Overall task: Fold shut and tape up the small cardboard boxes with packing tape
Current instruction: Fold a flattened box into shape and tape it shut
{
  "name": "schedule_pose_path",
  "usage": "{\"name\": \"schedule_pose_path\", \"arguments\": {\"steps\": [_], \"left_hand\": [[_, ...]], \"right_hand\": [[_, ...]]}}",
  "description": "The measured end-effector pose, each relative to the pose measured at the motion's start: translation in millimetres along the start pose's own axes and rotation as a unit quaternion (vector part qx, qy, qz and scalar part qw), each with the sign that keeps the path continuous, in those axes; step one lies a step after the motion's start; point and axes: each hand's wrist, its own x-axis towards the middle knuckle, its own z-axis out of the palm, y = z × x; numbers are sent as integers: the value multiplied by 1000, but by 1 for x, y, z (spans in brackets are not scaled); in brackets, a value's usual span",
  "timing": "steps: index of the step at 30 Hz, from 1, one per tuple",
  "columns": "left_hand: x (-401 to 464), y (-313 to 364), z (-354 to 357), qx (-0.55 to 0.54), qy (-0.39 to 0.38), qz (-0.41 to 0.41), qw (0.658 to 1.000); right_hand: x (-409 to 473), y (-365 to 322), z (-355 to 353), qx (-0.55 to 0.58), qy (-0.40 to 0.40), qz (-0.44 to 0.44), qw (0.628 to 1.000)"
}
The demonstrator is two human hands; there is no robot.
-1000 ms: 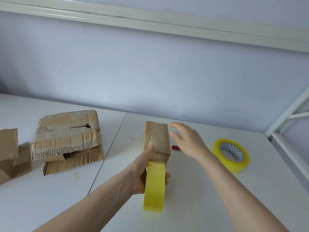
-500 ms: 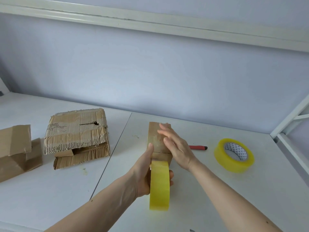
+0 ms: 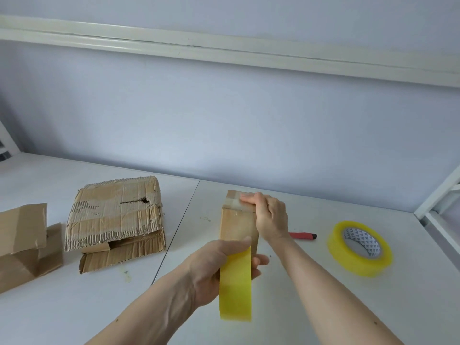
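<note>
A small narrow cardboard box (image 3: pixel 237 224) lies on the white table (image 3: pixel 298 307) at the centre, with clear tape along its top. My left hand (image 3: pixel 216 267) grips a yellow roll of packing tape (image 3: pixel 235 288) held on edge at the box's near end, thumb on the roll's top. My right hand (image 3: pixel 270 215) is on the box's far right side, with its fingers laid across the taped far end.
A second yellow tape roll (image 3: pixel 359 247) lies flat at the right. A red-handled cutter (image 3: pixel 302 235) lies behind my right wrist. A torn, flattened larger box (image 3: pixel 114 220) and another cardboard box (image 3: pixel 23 245) sit to the left. A white frame (image 3: pixel 438 195) borders the far right.
My right hand came from above the table onto the box and slid along its top to the far end. My left hand kept holding the roll at the near end.
</note>
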Motion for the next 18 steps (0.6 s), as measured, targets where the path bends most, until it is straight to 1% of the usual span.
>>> {"name": "schedule_pose_path", "arguments": {"steps": [2, 4, 6, 9, 12, 18], "left_hand": [[1, 3, 2, -10, 4, -14, 1000], [4, 2, 3, -28, 16, -28, 999], [11, -1, 1, -37, 43, -33, 998], [28, -1, -2, -9, 78, -3, 997], [39, 4, -1, 9, 84, 16, 996], [54, 14, -2, 32, 74, 20, 997]], "right_hand": [[18, -10, -3, -6, -32, 90, 995], [34, -16, -6, -8, -44, 140, 989], [44, -17, -5, -17, -52, 160, 986], [55, -13, -1, -26, -48, 189, 980], [63, -12, -3, -13, -48, 213, 976], [80, -12, -4, 14, -50, 253, 966]]}}
